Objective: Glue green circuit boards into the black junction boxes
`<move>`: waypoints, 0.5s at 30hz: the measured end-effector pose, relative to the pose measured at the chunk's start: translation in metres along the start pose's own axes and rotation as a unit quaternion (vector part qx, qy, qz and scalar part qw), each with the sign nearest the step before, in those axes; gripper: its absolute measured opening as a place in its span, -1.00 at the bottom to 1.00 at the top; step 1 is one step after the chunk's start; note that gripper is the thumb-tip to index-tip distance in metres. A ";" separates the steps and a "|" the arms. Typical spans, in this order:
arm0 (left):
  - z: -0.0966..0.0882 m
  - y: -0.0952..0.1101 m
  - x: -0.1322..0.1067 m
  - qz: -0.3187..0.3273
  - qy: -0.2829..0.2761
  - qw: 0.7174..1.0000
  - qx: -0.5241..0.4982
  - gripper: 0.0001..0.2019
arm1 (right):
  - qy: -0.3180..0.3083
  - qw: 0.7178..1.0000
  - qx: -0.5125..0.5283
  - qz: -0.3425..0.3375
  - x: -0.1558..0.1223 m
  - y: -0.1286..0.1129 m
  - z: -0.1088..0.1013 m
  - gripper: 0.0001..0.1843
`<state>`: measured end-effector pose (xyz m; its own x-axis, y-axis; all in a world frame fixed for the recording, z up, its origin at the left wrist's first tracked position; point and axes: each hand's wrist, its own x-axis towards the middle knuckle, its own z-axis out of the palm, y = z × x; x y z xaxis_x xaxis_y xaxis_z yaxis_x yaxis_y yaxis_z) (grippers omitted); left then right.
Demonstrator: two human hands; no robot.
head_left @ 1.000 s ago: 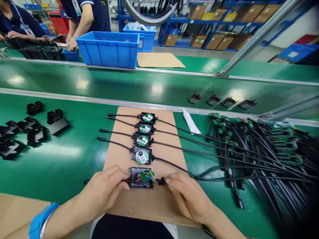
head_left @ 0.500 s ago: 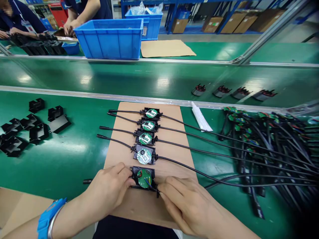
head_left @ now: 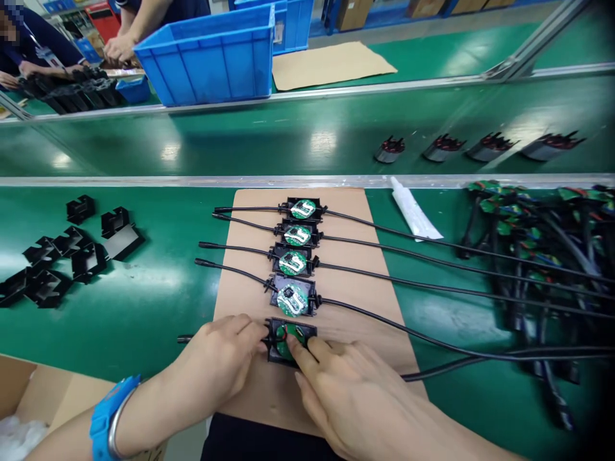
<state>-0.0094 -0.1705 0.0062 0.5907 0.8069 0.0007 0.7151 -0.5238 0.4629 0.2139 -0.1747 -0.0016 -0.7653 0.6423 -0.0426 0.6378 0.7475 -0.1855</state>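
Note:
On a cardboard sheet (head_left: 379, 288), a black plastic housing (head_left: 310, 331) lies nearest me with a round green circuit board (head_left: 282, 349) in it. My left hand (head_left: 225, 352) is closed on the housing's left end, where a short black cable (head_left: 184, 339) passes under it. The index finger of my right hand (head_left: 355, 384) presses on the board, its other fingers curled at the housing's right end and partly hiding it. Beyond lie several similar housings with boards, the closest board (head_left: 292, 299) bearing white paste, with black cables at both ends.
Loose black housings (head_left: 89, 259) lie at left. A white tube (head_left: 416, 214) and a heap of cabled boards (head_left: 528, 256) are at right. Beyond the metal rail stand several wire-wound parts (head_left: 442, 148) and a blue bin (head_left: 211, 61). Co-workers' hands (head_left: 120, 48) are at far left.
My right hand has moved from the cable at the housing's right end onto the board, index finger now pressing it. My left hand stays at the left end. The view has shifted slightly.

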 end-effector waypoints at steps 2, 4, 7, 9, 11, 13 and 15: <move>0.002 0.001 -0.002 0.008 -0.010 0.999 0.035 -0.76 | 0.007 1.000 0.002 0.010 0.000 -0.002 0.001 -0.52; 0.004 0.002 -0.002 0.014 -0.022 0.997 0.068 -0.75 | 0.017 1.000 0.007 0.016 -0.001 -0.003 0.000 -0.53; 0.005 0.004 0.002 0.011 -0.051 0.993 0.105 -0.70 | 0.024 0.999 0.014 0.016 -0.002 -0.002 -0.001 -0.53; 0.004 0.006 0.010 0.002 -0.086 0.987 0.139 -0.67 | 0.020 0.999 0.023 0.017 -0.001 0.000 -0.002 -0.53; 0.003 0.007 0.017 -0.009 -0.129 0.975 0.181 -0.68 | 0.012 0.999 0.036 0.022 0.002 0.002 -0.003 -0.55; 0.002 0.006 0.019 -0.018 -0.160 0.967 0.198 -0.72 | 0.002 0.999 0.043 0.029 0.005 0.001 -0.005 -0.57; 0.005 0.003 0.014 -0.004 -0.142 0.975 0.173 -0.75 | 0.001 0.999 0.029 0.032 0.003 -0.005 -0.009 -0.62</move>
<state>0.0030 -0.1620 0.0036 0.6292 0.7292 -0.2691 0.7742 -0.6185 0.1344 0.2089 -0.1752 0.0078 -0.7227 0.6891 -0.0540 0.6794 0.6938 -0.2389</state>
